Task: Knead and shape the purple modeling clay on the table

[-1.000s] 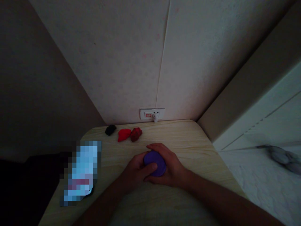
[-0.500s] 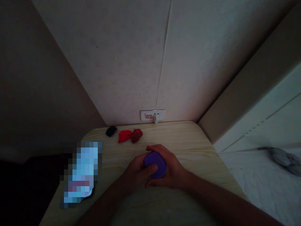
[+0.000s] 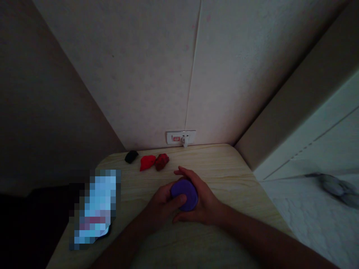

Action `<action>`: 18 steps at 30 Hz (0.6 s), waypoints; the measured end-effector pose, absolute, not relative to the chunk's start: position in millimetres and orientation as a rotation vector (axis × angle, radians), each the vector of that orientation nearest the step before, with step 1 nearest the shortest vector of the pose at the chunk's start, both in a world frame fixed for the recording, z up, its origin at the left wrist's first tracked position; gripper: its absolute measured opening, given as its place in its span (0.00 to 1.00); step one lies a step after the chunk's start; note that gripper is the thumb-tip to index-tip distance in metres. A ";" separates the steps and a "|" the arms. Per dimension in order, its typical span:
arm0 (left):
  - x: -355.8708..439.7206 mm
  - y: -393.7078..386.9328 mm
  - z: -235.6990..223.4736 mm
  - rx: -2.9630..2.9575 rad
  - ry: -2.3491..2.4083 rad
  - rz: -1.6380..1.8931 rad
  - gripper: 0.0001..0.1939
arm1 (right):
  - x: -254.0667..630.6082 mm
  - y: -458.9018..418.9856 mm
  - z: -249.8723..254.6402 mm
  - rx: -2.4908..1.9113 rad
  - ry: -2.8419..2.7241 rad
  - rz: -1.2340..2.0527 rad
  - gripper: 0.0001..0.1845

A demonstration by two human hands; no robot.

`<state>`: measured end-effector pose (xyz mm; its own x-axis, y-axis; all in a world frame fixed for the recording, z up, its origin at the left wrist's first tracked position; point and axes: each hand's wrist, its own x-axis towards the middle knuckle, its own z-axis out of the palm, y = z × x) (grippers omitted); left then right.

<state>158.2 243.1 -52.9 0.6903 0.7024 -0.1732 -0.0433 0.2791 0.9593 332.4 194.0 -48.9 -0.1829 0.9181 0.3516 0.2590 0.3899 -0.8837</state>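
Observation:
A purple round disc is between my two hands above the wooden table, its broad face turned up toward me. My left hand grips it from the left, thumb pressed on its face and the other fingers hidden behind. On the right, my right hand curves round the disc's edge, its thumb below and its fingers above, the uppermost fingertips a little off the rim. Beyond the hands lie a dark red lump, a bright red piece and a black piece in a row.
A phone-like device with a blurred-out screen lies at the table's left. The wooden table meets a wall with a socket and plug. A pale cabinet stands right; a grey object lies beyond the right edge.
The upper fingers of my right hand have lifted slightly off the disc's rim. My left hand keeps its hold, and the view has shifted a little.

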 end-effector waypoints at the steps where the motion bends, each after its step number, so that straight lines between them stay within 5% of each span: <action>1: 158.4 243.2 -53.3 1.194 0.663 0.553 0.24 | 332.9 194.4 -48.0 -1.032 -1.707 0.829 0.55; 18: 159.9 246.3 -50.9 1.250 0.684 0.526 0.23 | 333.2 198.1 -50.0 -1.003 -1.704 0.706 0.44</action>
